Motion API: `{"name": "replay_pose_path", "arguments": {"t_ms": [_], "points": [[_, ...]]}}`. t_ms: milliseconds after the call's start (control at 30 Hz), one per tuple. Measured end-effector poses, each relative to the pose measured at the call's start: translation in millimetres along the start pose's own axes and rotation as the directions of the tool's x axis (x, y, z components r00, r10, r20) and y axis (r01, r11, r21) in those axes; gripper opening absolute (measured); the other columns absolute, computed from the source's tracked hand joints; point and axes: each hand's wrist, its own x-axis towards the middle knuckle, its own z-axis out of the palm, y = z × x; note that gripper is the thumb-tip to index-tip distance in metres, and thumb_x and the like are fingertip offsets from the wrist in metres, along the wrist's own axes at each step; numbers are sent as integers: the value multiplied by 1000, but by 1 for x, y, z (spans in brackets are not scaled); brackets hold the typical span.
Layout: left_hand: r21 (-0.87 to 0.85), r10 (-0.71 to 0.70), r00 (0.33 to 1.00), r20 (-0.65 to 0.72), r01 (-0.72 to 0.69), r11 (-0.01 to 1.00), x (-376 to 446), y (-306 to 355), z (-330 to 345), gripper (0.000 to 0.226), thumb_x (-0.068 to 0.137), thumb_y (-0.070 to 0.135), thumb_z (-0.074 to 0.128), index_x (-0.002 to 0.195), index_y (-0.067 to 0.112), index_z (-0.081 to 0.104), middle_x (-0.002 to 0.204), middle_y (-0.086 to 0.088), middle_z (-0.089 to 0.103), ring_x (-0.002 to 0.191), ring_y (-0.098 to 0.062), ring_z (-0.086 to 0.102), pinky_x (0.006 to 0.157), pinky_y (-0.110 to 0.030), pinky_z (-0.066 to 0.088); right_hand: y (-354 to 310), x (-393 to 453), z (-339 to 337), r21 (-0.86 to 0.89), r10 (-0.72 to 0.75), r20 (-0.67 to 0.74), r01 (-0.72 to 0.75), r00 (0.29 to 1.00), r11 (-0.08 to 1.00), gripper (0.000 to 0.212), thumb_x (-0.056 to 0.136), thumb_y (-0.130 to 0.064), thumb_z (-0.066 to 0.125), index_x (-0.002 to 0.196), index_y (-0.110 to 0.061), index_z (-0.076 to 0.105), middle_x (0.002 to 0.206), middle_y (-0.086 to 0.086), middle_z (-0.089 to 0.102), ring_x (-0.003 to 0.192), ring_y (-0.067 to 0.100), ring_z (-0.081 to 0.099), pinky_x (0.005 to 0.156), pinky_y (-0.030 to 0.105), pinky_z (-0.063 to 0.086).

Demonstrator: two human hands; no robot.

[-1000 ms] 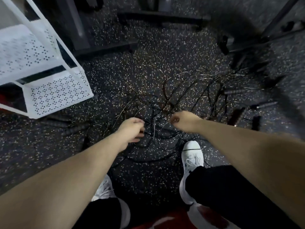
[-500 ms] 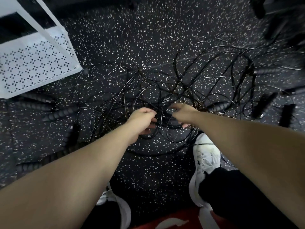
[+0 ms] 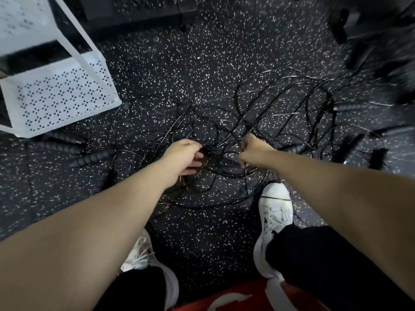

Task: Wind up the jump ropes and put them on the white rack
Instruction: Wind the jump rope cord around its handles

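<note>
step in hand: sorting, no winding yet. jump ropes (image 3: 235,135) lie as one black tangle on the speckled floor (image 3: 202,63), ribbed handles (image 3: 89,159) scattered at both edges. white rack (image 3: 60,95) stands just left of the pile, nothing on its visible shelf. left hand (image 3: 183,157) reaches into the tangle, fingers curled among cords; can't tell if it holds one. right hand (image 3: 253,150) looks pinched on a strand. next: isolate one rope, trace it to a handle, pull it free without cinching the knot.
</note>
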Motion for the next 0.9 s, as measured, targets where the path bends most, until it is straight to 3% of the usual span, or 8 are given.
{"name": "replay_pose_path", "arguments": {"t_ms": [167,333,433,500,600,767,833,900], "points": [[-56,54,998,-24,-55,997,-27,17,-9,16,106,19,53,114,23,66,106,-1,73,96,-20,73,83,-37,63,-14,-30,-16,49,-67,11,66,998,997,54,86,-3,73,129,-18,44,90,3,70,80,19,69,70,36,56],[74,102,994,39,-105,992,-34,7,10,18,102,20,60,120,25,62,119,0,69,106,-18,68,92,-40,60,-7,-52,-20,54,-103,32,101,994,993,63,87,-3,73,140,-16,40,101,8,70,82,19,72,54,25,52],[319,90,994,67,-107,942,-22,-14,31,51,95,23,69,142,26,50,130,-3,61,110,-22,63,98,-36,53,1,-57,-20,92,-135,39,131,990,987,54,88,-1,73,129,-17,43,107,8,65,63,10,62,39,13,39],[399,61,991,122,-105,911,-15,-25,43,63,94,26,69,150,23,41,133,-6,60,111,-23,60,94,-32,49,5,-54,-18,103,-150,41,145,988,984,51,87,-1,73,127,-16,44,108,9,66,66,11,63,38,12,37],[450,28,974,224,-129,884,-5,-39,55,48,98,31,66,141,17,50,122,-4,65,105,-20,61,87,-28,46,8,-50,-16,117,-166,52,159,985,980,45,87,0,71,121,-16,46,106,12,69,76,18,68,39,13,39],[547,251,949,191,-316,775,3,-38,45,36,108,43,44,125,17,63,79,5,63,64,-15,57,57,-28,41,13,-38,-23,-15,-80,-83,79,993,997,46,89,-7,62,128,-21,43,100,7,63,78,23,66,58,37,53],[635,343,915,213,-397,663,-6,-28,30,36,107,50,43,126,27,61,86,4,68,69,-18,64,61,-32,50,15,-34,-24,-70,-9,-145,-1,989,998,58,88,-5,57,139,-20,35,96,7,62,76,24,65,54,37,49],[711,400,873,279,-468,526,-16,-19,15,37,106,55,42,131,34,59,98,1,73,75,-18,68,69,-36,56,13,-38,-24,-105,28,-144,-44,989,994,73,89,-7,59,150,-25,23,115,10,59,92,28,65,62,37,51]]}}
